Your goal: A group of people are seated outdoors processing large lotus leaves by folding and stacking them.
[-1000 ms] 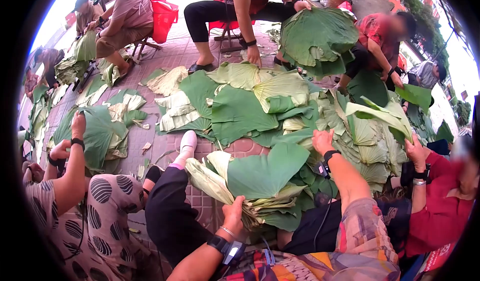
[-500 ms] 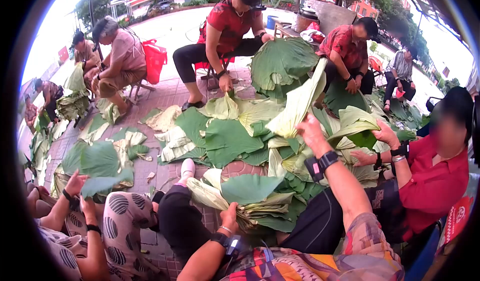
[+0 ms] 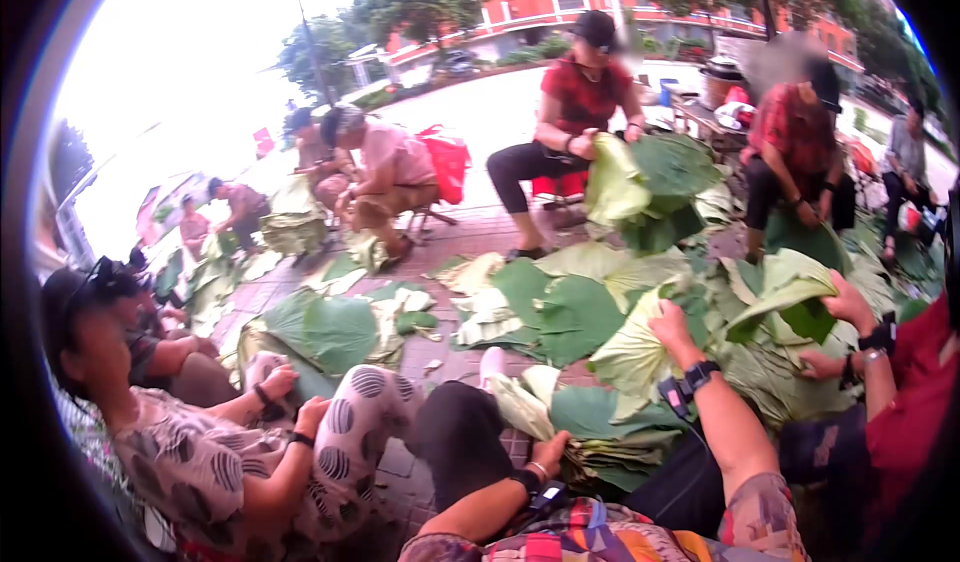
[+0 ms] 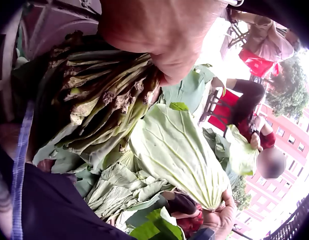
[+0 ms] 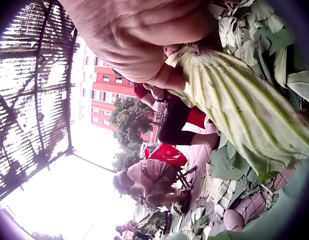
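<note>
At the gathered stem end of a pale green, heavily ribbed, fan-shaped leaf [image 5: 239, 105], the right hand [image 3: 676, 324] has a narrow grip: thumb and fingers pinch the point where the ribs run together, probably because that is the toughest place and lets the blade hang without tearing. From there the leaf drops over the near bundle; whether its lower edge touches I cannot tell.

Lower and to the left, the left hand [image 3: 549, 450] holds the edge of that thick bundle of folded green leaves with brown, withered stem ends [image 4: 104, 95]. Some of its fingers are hidden, but the grip is full of layers. Holding at the stem ends seems a way to stop the layers sliding apart. A smooth, dark green leaf [image 3: 590, 410] lies on top, and the bundle sits close by the black-trousered legs [image 3: 455, 442], which likely steady it.

Further out, loose green and yellowish leaves [image 3: 580, 314] overlap on the pinkish paving [image 3: 460, 238], laid mostly flat, perhaps so that 1 lifts off easily. To the right, a person in a crimson shirt [image 3: 915, 387] holds 1 pale, folded leaf [image 3: 785, 297]; to the left sits a person in pale clothes with dark oval patterns [image 3: 220, 452]. Across the leaves, a person in a red top and dark cap [image 3: 585, 92] holds several large leaves [image 3: 650, 177].
</note>
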Action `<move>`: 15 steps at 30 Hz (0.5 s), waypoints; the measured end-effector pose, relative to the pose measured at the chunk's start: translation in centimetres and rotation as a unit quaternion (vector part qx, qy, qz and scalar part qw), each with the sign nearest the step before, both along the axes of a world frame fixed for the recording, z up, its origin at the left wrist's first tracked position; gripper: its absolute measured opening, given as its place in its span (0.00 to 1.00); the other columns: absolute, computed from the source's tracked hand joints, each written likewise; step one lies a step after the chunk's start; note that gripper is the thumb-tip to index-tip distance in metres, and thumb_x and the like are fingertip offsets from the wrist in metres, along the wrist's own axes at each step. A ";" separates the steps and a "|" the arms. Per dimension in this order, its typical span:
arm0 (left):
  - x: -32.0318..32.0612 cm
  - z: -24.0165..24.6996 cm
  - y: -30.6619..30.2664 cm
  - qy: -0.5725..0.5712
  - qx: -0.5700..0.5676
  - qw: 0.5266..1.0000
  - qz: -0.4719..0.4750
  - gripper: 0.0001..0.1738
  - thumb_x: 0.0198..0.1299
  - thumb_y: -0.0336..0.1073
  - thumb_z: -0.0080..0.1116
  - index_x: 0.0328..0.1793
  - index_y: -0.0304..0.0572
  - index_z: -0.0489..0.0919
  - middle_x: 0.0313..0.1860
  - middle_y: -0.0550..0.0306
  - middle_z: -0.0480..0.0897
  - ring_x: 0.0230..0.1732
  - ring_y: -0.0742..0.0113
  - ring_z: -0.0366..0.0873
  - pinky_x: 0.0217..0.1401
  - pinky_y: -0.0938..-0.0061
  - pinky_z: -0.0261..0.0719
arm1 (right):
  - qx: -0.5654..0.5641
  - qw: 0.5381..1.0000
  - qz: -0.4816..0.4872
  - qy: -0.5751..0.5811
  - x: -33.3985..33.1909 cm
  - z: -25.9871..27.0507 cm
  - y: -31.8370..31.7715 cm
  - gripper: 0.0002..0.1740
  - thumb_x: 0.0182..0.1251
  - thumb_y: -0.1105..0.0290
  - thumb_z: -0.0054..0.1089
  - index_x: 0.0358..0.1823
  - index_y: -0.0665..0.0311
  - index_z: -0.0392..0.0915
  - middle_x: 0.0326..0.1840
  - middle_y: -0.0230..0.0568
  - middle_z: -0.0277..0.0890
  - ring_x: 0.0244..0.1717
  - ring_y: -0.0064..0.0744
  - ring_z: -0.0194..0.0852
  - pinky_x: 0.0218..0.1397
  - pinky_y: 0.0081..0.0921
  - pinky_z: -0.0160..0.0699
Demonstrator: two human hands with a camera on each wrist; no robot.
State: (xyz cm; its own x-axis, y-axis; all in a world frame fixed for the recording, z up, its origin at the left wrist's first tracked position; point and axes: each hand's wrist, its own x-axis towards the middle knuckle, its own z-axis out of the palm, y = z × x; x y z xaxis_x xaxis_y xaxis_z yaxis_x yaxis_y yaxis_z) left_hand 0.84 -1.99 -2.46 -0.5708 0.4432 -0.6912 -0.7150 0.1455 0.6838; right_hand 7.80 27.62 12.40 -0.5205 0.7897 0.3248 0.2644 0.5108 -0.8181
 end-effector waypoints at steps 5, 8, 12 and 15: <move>0.5 -3.0 -1.0 0.000 -0.079 0.996 0.036 0.30 0.37 0.44 0.65 0.41 0.23 0.75 0.39 0.48 0.79 0.36 0.62 0.78 0.38 0.69 0.76 | 0.018 0.999 0.044 -0.009 -2.1 -1.8 -0.7 0.15 0.39 0.72 0.54 0.33 0.69 0.71 0.31 0.58 0.72 0.35 0.54 0.71 0.39 0.36 0.69; 0.6 -5.3 -0.5 0.023 -0.110 0.993 0.036 0.32 0.32 0.47 0.66 0.38 0.24 0.76 0.39 0.46 0.79 0.38 0.62 0.78 0.39 0.70 0.75 | -0.129 0.988 0.082 0.002 -2.6 -2.7 -0.4 0.18 0.41 0.78 0.53 0.39 0.70 0.74 0.34 0.43 0.78 0.33 0.31 0.75 0.39 0.26 0.71; 1.3 -4.7 0.6 0.047 -0.117 0.991 0.047 0.31 0.33 0.47 0.65 0.38 0.23 0.76 0.39 0.43 0.79 0.40 0.58 0.78 0.41 0.68 0.74 | -0.264 0.953 0.131 0.066 -2.7 -1.6 -1.9 0.18 0.43 0.81 0.52 0.40 0.70 0.74 0.33 0.37 0.77 0.32 0.26 0.74 0.38 0.23 0.72; 1.9 -0.5 0.4 0.117 -0.145 0.982 0.032 0.30 0.34 0.48 0.64 0.36 0.24 0.77 0.37 0.43 0.80 0.40 0.57 0.78 0.40 0.68 0.74 | -0.293 0.940 0.144 0.101 -2.3 -1.2 -2.4 0.21 0.43 0.86 0.51 0.44 0.71 0.72 0.36 0.39 0.77 0.33 0.28 0.75 0.39 0.23 0.74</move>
State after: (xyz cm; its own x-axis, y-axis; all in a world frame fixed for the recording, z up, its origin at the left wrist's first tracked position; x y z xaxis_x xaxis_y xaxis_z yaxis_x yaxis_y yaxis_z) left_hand 2.72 -1.58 -3.00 -0.7488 0.2047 -0.6304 -0.5580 0.3184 0.7663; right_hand 5.49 25.25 11.22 -0.7148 0.6993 -0.0065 -0.0061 -0.0154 -0.9999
